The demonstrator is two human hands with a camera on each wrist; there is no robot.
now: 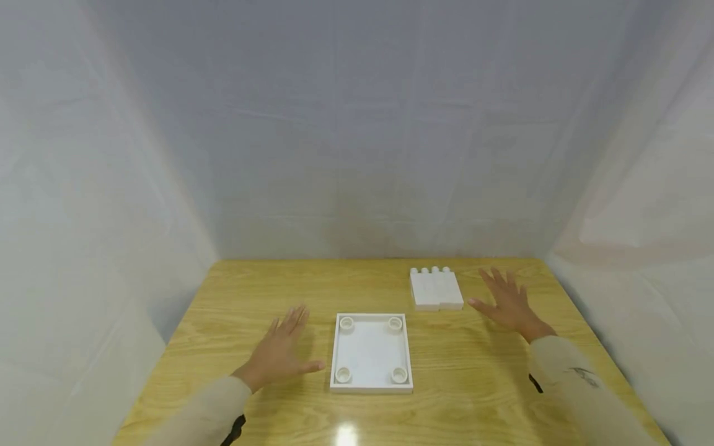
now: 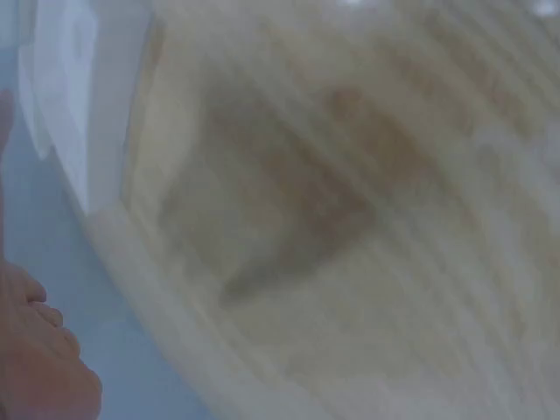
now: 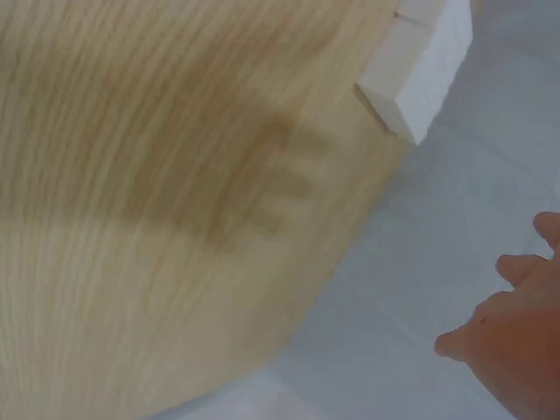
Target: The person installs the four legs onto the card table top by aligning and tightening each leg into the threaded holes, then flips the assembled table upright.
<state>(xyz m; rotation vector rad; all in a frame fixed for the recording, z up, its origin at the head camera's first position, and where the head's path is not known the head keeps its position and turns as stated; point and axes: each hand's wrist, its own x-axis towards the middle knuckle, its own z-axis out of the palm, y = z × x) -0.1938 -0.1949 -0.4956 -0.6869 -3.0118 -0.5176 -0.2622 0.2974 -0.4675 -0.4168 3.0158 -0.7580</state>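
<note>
A square white tray-like panel (image 1: 370, 353) with a raised rim and a round hollow peg in each corner lies on the table. My left hand (image 1: 281, 353) hovers to its left, fingers spread and thumb pointing toward it; nothing is in the hand. Further back on the right lies a stack of white pieces (image 1: 436, 290) with several rounded ends along its far side. To the right of that stack my right hand (image 1: 509, 306) is held with fingers spread and holds nothing. The right wrist view shows a corner of the white stack (image 3: 424, 74) beyond the hand's shadow.
The wooden table (image 1: 268, 285) carries these white parts, and both hands cast shadows on it. Pale sheeting (image 1: 357, 136) hangs behind the table and along both sides. A bright reflection shows near the front edge of the view.
</note>
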